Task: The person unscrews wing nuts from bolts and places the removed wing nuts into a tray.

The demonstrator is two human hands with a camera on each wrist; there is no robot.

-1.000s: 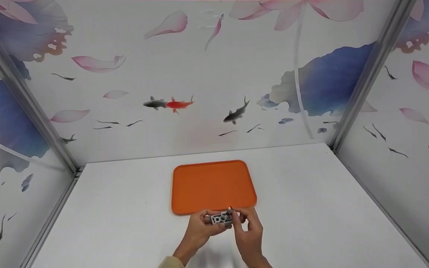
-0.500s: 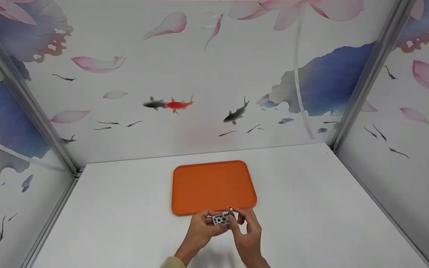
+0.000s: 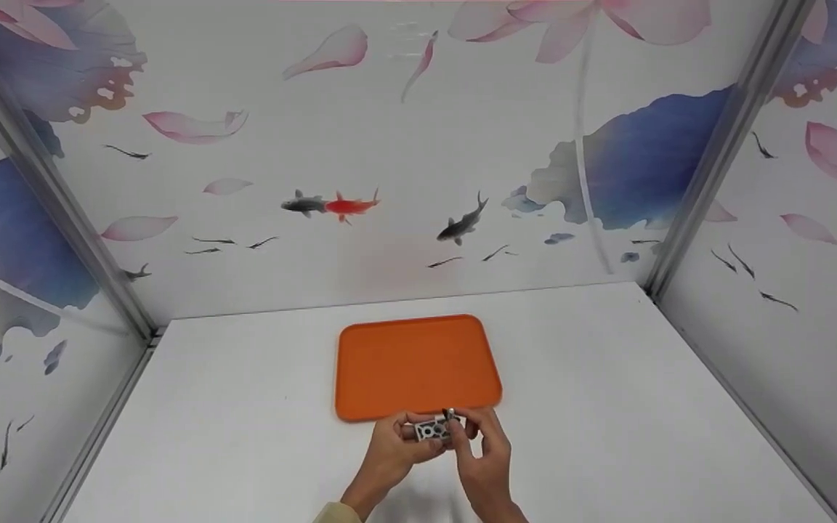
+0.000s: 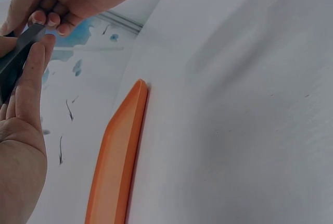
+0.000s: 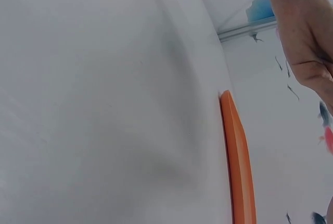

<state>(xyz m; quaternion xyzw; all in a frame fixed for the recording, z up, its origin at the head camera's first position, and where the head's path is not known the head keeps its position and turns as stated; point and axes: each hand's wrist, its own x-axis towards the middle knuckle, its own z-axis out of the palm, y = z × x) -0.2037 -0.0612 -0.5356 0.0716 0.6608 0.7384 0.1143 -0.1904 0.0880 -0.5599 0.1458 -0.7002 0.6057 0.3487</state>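
A small grey rectangular block [image 3: 429, 431] with round openings in its face is held up between both hands, near the front of the tray. My left hand [image 3: 394, 452] grips its left end, thumb along the lower edge. With thumb and forefinger, my right hand [image 3: 486, 452] pinches at its right end, where a small shiny and dark piece [image 3: 450, 414] sticks up; its kind cannot be made out. The block appears as a dark slab in the left wrist view, between my left fingers [image 4: 32, 81] and the right hand. In the right wrist view the block is out of frame.
An orange tray [image 3: 418, 370] lies flat on the white table [image 3: 244, 407], just beyond the hands. Printed panels with fish and petals [image 3: 404, 145] enclose the table at the back and both sides, joined by metal corner posts [image 3: 724, 145].
My right thumb has shifted slightly left over the block's right end, and the small upright piece has changed its angle a little. Both hands otherwise keep their place; the tray has not moved.
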